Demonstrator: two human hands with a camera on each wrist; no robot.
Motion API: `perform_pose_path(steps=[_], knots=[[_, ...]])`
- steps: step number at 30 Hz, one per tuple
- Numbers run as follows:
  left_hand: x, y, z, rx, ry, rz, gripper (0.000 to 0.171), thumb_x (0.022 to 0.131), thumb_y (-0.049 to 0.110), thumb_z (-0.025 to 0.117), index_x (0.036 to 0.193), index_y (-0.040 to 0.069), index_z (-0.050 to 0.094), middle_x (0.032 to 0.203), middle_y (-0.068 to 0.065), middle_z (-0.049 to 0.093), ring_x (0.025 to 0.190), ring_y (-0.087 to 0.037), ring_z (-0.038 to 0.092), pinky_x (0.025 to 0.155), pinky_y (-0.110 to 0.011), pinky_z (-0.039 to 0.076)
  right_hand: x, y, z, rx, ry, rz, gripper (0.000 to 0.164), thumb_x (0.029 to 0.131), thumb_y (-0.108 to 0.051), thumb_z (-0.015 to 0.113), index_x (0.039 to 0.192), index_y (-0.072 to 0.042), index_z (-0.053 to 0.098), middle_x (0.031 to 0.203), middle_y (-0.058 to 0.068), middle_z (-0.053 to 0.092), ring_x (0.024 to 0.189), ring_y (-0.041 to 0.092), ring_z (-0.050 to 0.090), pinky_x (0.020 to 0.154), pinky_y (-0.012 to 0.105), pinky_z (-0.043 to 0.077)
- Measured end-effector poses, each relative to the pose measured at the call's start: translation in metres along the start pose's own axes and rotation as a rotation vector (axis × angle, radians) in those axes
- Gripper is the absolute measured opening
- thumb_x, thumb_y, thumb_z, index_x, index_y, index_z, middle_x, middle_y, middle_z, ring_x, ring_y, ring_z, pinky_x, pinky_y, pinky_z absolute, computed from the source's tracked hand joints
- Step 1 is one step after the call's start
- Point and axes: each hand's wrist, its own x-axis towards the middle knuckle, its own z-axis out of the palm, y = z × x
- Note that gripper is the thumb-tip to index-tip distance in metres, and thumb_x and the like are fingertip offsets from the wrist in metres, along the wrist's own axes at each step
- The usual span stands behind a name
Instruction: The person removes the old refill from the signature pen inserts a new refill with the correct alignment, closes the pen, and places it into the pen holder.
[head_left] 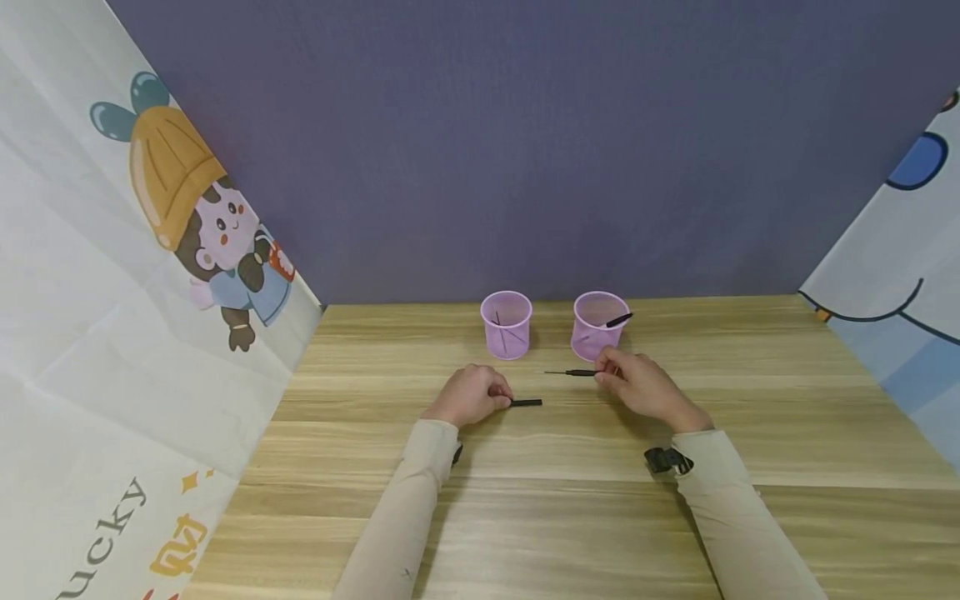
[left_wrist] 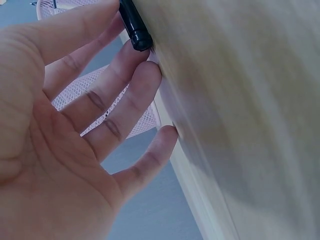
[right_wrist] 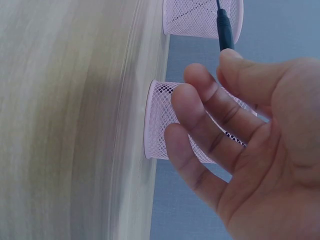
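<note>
My left hand (head_left: 471, 395) pinches one end of a short black tube (head_left: 527, 402) between thumb and fingertips, low over the table. The tube's near end is rounded, with a ring around it, in the left wrist view. To the right, my right hand (head_left: 643, 385) pinches a slim black piece (head_left: 582, 372) by its thick end, a ribbed handle with a thin shaft pointing left. The piece and the tube are apart. In the right wrist view, the other fingers of the right hand (right_wrist: 260, 145) are spread and loosely bent.
Two pink mesh cups stand at the table's back edge. Thin dark sticks lean inside the left cup (head_left: 507, 340). The right cup (head_left: 595, 342), just behind the right hand, holds a black pen-like item (head_left: 619, 320) that sticks past its rim. A dark wall panel (head_left: 525, 150) rises behind.
</note>
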Motion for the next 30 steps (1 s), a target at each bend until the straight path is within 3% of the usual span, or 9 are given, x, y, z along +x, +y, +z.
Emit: perform_pose_path(steps=[11, 23, 30], knots=[[0.002, 0.002, 0.000, 0.013, 0.021, 0.013, 0.007, 0.092, 0.026, 0.077, 0.098, 0.023, 0.080, 0.078, 0.011, 0.070, 0.074, -0.005, 0.061, 0.074, -0.028, 0.051, 0.000, -0.003, -0.001, 0.012, -0.001, -0.006, 0.006, 0.098, -0.010, 0.067, 0.097, -0.014, 0.062, 0.080, -0.001, 0.065, 0.072, 0.011, 0.056, 0.066, 0.029, 0.047], [0.006, 0.010, 0.000, -0.026, 0.159, 0.056, 0.020, 0.094, 0.024, 0.075, 0.112, 0.016, 0.076, 0.085, 0.004, 0.068, 0.076, -0.009, 0.061, 0.073, -0.027, 0.052, 0.001, -0.002, 0.001, 0.021, 0.000, -0.024, 0.007, 0.099, -0.016, 0.067, 0.097, -0.011, 0.062, 0.081, -0.002, 0.066, 0.074, 0.011, 0.057, 0.068, 0.029, 0.049], [0.006, 0.015, 0.002, -0.073, 0.196, 0.072, 0.023, 0.094, 0.025, 0.075, 0.115, 0.015, 0.074, 0.092, 0.003, 0.071, 0.082, -0.012, 0.064, 0.077, -0.029, 0.054, 0.002, -0.005, 0.005, 0.034, 0.007, -0.058, 0.005, 0.098, -0.012, 0.068, 0.098, -0.011, 0.063, 0.080, -0.003, 0.066, 0.074, 0.010, 0.058, 0.067, 0.029, 0.050]])
